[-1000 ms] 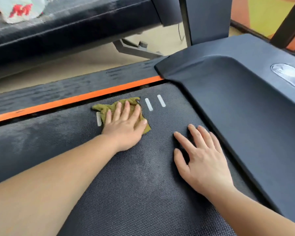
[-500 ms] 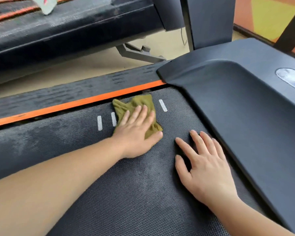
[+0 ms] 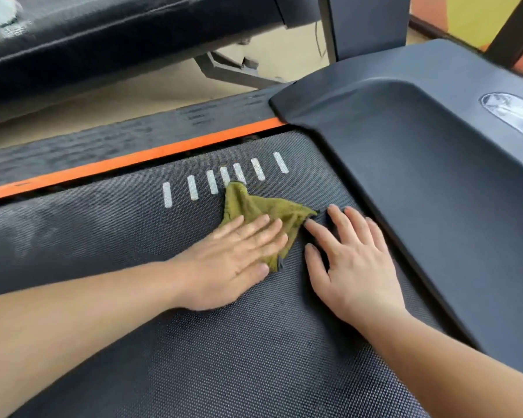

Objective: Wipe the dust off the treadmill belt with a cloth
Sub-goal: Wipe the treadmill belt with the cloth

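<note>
Dark textured treadmill belt [image 3: 254, 357] under both forearms, greyer with dust toward the left. Along its far edge an orange strip [image 3: 133, 159], then a black side rail [image 3: 103, 143]; beyond, beige floor [image 3: 133, 95] and a neighbouring treadmill [image 3: 103, 40]. On the right, the raised motor cover [image 3: 420, 176] hemming the belt in, an upright post [image 3: 369, 22] behind it. Row of white dashes [image 3: 192, 187] printed near the belt's far edge.

Olive-green cloth [image 3: 254, 206] crumpled on the belt, just this side of the dashes. One corner pointing up and reaching the nearest dashes, another pointing right toward the motor cover; long axis hard to judge, much hidden under the palm. Left grip [image 3: 233, 260] released, fingers straight, pressing flat on the cloth. Right grip [image 3: 354, 260] released too, spread flat on bare belt, index fingertip at the cloth's right corner.
</note>
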Demonstrator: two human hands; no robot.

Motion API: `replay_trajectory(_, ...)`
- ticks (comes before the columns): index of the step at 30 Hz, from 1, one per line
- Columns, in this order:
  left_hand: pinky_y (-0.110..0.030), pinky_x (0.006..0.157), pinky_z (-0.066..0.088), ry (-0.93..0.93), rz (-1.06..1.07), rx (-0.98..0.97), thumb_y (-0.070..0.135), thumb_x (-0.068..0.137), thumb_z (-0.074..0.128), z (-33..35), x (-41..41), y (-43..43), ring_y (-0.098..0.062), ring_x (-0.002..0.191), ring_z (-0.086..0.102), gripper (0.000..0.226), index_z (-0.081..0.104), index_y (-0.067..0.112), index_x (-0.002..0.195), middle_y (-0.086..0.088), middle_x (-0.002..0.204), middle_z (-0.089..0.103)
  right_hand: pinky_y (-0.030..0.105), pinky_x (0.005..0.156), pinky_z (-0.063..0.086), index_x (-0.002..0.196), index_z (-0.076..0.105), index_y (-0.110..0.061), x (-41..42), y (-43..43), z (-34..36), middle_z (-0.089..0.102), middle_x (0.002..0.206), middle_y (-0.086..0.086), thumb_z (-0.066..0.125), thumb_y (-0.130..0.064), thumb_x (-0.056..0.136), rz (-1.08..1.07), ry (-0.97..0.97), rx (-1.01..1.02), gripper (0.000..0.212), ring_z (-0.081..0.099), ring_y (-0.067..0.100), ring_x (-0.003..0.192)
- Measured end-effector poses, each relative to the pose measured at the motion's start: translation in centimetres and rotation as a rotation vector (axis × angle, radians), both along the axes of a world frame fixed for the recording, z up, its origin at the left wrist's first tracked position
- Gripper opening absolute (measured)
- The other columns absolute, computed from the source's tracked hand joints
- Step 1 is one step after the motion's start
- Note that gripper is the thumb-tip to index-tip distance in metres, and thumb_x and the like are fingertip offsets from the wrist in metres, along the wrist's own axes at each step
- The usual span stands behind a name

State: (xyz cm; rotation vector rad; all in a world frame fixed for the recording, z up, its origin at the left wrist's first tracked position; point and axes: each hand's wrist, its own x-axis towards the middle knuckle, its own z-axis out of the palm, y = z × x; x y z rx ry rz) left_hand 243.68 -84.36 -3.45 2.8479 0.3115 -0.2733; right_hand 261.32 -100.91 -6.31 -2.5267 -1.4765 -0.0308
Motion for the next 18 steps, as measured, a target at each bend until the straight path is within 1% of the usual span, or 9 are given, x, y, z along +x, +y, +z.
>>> replay_trajectory(2,-0.033,0.121,-0.016,0.053,0.123,0.038,0.052,0.104,0.009,0.0,0.3,2.9,0.000,0.145,-0.029,0.055,-0.011,0.040,0.155,0.019,0.162,-0.022,0.051,0.126,0.019,0.147,0.051,-0.041,0.0,-0.1,0.0,0.043,0.160,0.006,0.031,-0.055,0.101,0.004,0.003,0.010,0.052,0.030,0.030,0.152)
replay_trajectory(4,-0.038,0.123,-0.015,0.090,0.434,0.052,0.052,0.104,0.004,-0.6,2.0,4.9,-0.005,0.146,-0.029,0.057,-0.013,0.036,0.155,0.012,0.164,-0.023,0.050,0.127,0.018,0.148,0.049,-0.043,0.0,-0.1,0.0,0.042,0.161,0.004,0.030,-0.056,0.101,0.006,-0.003,0.007,0.052,0.029,0.028,0.153)
replay_trajectory(5,-0.041,0.123,-0.015,0.093,0.513,0.058,0.051,0.104,0.004,-0.9,2.9,4.7,-0.008,0.146,-0.029,0.058,-0.012,0.034,0.156,0.011,0.164,-0.023,0.050,0.127,0.018,0.148,0.049,-0.043,0.0,-0.1,0.0,0.042,0.161,0.004,0.030,-0.056,0.101,0.003,-0.007,0.006,0.052,0.029,0.028,0.153)
replay_trajectory(6,-0.043,0.122,-0.015,0.085,0.507,0.079,0.051,0.103,0.004,-1.2,3.4,3.5,-0.009,0.146,-0.030,0.058,-0.012,0.033,0.157,0.010,0.163,-0.024,0.050,0.127,0.017,0.148,0.049,-0.043,-0.1,-0.1,0.0,0.042,0.160,0.005,0.030,-0.056,0.101,0.001,-0.009,0.008,0.052,0.029,0.029,0.153)
replay_trajectory(8,-0.045,0.122,-0.015,0.057,0.358,0.093,0.049,0.103,0.003,-1.2,2.7,-0.7,-0.010,0.145,-0.034,0.059,-0.015,0.032,0.156,0.010,0.163,-0.026,0.050,0.126,0.018,0.147,0.050,-0.043,-0.1,0.0,0.0,0.043,0.160,0.006,0.031,-0.055,0.101,0.003,-0.008,0.010,0.052,0.030,0.030,0.152)
replay_trajectory(11,-0.039,0.120,-0.020,0.048,0.094,0.000,0.049,0.104,0.007,0.4,-1.2,-7.5,-0.004,0.141,-0.039,0.059,-0.016,0.031,0.156,0.013,0.160,-0.031,0.052,0.125,0.021,0.145,0.053,-0.040,0.1,-0.1,0.0,0.045,0.159,0.008,0.035,-0.051,0.099,0.007,-0.003,0.030,0.050,0.033,0.032,0.151)
replay_trajectory(14,-0.034,0.119,-0.021,0.100,-0.056,-0.034,0.050,0.105,0.011,1.5,-3.6,-8.2,0.000,0.141,-0.038,0.058,-0.015,0.036,0.156,0.018,0.159,-0.031,0.052,0.125,0.020,0.147,0.051,-0.040,0.1,-0.2,0.0,0.044,0.159,0.008,0.034,-0.049,0.095,0.016,0.002,0.023,0.055,0.032,0.032,0.151)
replay_trajectory(16,-0.035,0.121,-0.017,0.095,0.025,0.058,0.049,0.105,0.008,0.8,-2.8,-5.2,-0.003,0.143,-0.036,0.057,-0.017,0.036,0.155,0.016,0.160,-0.030,0.051,0.126,0.017,0.148,0.049,-0.042,0.0,-0.2,0.1,0.041,0.161,0.007,0.032,-0.050,0.094,0.018,0.001,0.007,0.057,0.029,0.030,0.152)
replay_trajectory(18,-0.039,0.123,-0.015,0.078,0.316,0.079,0.051,0.104,0.002,0.3,-1.0,-2.7,-0.007,0.143,-0.036,0.058,-0.020,0.031,0.154,0.011,0.160,-0.031,0.049,0.127,0.015,0.149,0.047,-0.044,0.0,-0.2,0.0,0.039,0.162,0.005,0.030,-0.054,0.099,0.004,-0.005,-0.006,0.054,0.027,0.029,0.153)
